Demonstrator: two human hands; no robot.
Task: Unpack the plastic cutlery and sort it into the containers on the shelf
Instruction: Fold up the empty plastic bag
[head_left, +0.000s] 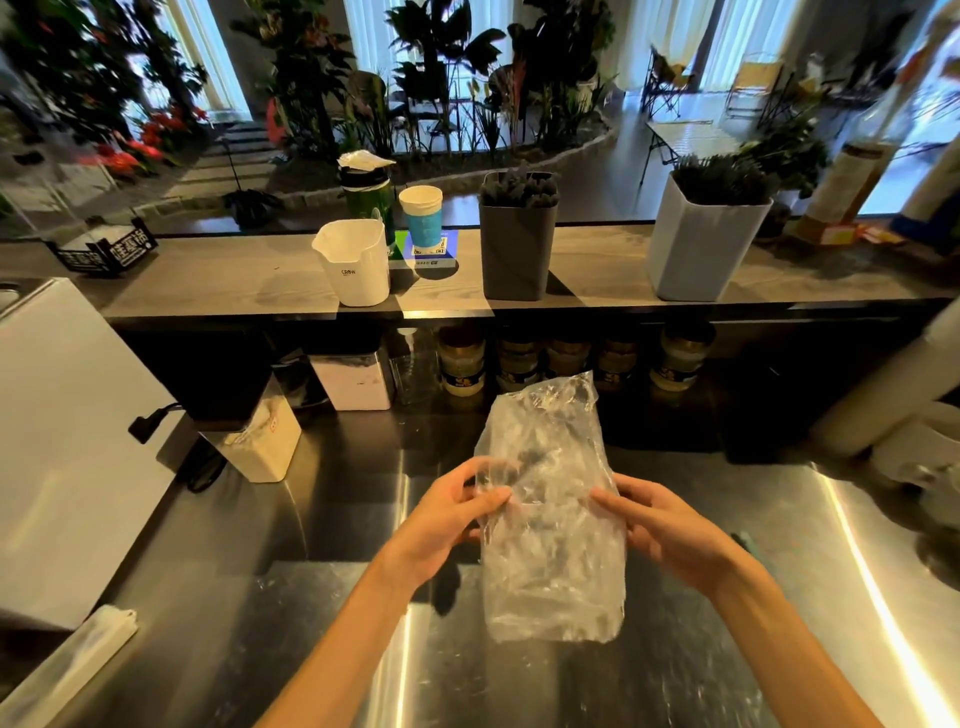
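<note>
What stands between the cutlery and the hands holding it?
The clear plastic bag still wraps the dark cutlery. The left hand and right hand grip only its film.

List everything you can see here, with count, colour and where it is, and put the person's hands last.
plastic bag: 1, clear, held above steel counter
dark container: 1, grey, shelf centre, holds dark cutlery
white container: 1, shelf right, holds dark cutlery
white jug: 1, shelf left
paper cup: 1, white and blue, behind jug
jars: several, dark-lidded, under shelf
left hand: grips bag's left side
right hand: grips bag's right side
</note>
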